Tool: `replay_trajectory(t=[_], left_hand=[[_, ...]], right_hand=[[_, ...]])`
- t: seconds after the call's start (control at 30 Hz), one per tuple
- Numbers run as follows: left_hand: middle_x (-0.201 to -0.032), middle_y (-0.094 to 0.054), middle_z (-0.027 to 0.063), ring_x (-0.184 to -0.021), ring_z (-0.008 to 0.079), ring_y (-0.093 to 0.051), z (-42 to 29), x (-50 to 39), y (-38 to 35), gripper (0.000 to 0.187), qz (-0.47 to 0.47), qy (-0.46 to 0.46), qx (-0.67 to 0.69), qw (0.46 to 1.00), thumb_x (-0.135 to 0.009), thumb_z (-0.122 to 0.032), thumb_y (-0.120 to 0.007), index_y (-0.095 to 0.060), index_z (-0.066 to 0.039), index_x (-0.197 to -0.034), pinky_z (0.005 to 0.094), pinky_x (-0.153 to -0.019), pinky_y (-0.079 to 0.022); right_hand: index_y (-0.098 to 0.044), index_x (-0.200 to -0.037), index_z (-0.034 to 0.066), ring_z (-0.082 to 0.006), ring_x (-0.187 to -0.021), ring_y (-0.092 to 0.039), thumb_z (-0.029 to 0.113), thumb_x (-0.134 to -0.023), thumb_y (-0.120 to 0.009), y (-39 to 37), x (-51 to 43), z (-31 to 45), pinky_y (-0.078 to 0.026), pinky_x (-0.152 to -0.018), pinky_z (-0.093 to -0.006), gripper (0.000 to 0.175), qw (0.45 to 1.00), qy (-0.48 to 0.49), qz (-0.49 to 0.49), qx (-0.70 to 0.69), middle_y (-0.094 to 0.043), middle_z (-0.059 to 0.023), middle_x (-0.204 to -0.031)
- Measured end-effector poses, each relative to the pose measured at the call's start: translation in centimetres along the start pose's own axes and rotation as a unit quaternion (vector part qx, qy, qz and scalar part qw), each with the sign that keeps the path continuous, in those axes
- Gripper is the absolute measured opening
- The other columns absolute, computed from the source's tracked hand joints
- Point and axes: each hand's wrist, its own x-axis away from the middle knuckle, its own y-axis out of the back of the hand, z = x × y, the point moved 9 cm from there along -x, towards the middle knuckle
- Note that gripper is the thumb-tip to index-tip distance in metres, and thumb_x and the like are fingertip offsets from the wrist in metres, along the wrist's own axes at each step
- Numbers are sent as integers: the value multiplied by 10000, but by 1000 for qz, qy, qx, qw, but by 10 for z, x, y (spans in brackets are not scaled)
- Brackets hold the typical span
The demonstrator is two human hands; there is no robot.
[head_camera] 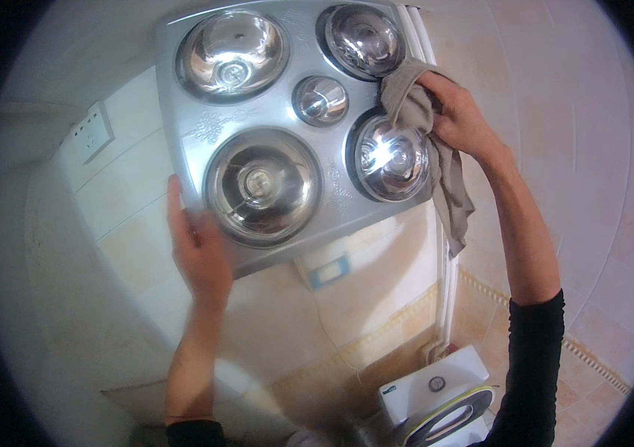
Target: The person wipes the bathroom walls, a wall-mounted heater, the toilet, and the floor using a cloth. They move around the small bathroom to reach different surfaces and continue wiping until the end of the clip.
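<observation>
A silver bathroom heat-lamp panel (334, 145) with several large reflector bulbs and a small central bulb (320, 101) fills the upper middle. My right hand (456, 114) grips a grey-brown cloth (415, 103) at the panel's right edge, between the upper right bulb (364, 40) and the lower right bulb (391, 159). Part of the cloth hangs down beside the panel. At the lower left corner, my left hand (199, 251) is against the panel's rim, thumb and fingers apart and partly blurred. The lower left bulb (263, 187) is beside it.
A wall socket (92, 132) is on the tiled wall at left. White pipes (446, 296) run down behind the panel's right side. Lower right are a white toilet cistern (434, 385) and a dark-rimmed toilet seat (451, 416). A blue-framed fitting (329, 272) shows below the panel.
</observation>
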Motion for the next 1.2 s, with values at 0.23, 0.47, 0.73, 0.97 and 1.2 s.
replay_trajectory(t=[0.23,0.47,0.73,0.97,1.2], left_hand=[[-1422,-471,135,-1141,177,-543,-11,0,-2,533,10,-41,-16,999,-1000,-99,-473,-306,-42,-1502,310,-989,-437],[-1487,-397,154,-1253,253,-500,-10,1,-7,512,35,16,-17,999,-1035,-181,-441,-278,-103,-1514,393,-1074,-381],[-1345,-505,174,-946,163,-616,44,38,66,625,47,138,48,988,-1011,-476,-434,-271,-138,-1511,317,-817,-519],[-1138,-526,78,-756,94,-526,123,213,166,462,-39,429,61,901,-957,-95,-513,-391,-103,-1403,264,-605,-488],[-1167,-567,123,-785,159,-586,132,312,223,371,-41,463,-32,885,-956,-140,-554,-465,-43,-1302,300,-646,-506]], right_hand=[[-576,-1147,43,-253,-971,-642,6,-797,-662,-2,63,-38,-492,-875,-329,362,990,-126,-3,-60,-658,-136,-1055],[-573,-1188,52,-195,-990,-633,-24,-776,-644,-50,181,-40,-494,-887,-309,426,955,-244,109,-127,-660,-106,-1081],[-447,-1364,28,-224,-1192,-557,-114,-720,-663,-170,319,94,-480,-993,-367,694,713,-523,127,-450,-578,-96,-1288],[-421,-1323,-1,-328,-1159,-569,-39,-677,-708,-270,227,188,-457,-993,-400,708,909,-289,65,-293,-576,-173,-1223],[-504,-1238,22,-407,-1080,-553,101,-766,-683,-363,64,230,-437,-930,-504,512,994,-107,-25,1,-574,-188,-1108]])
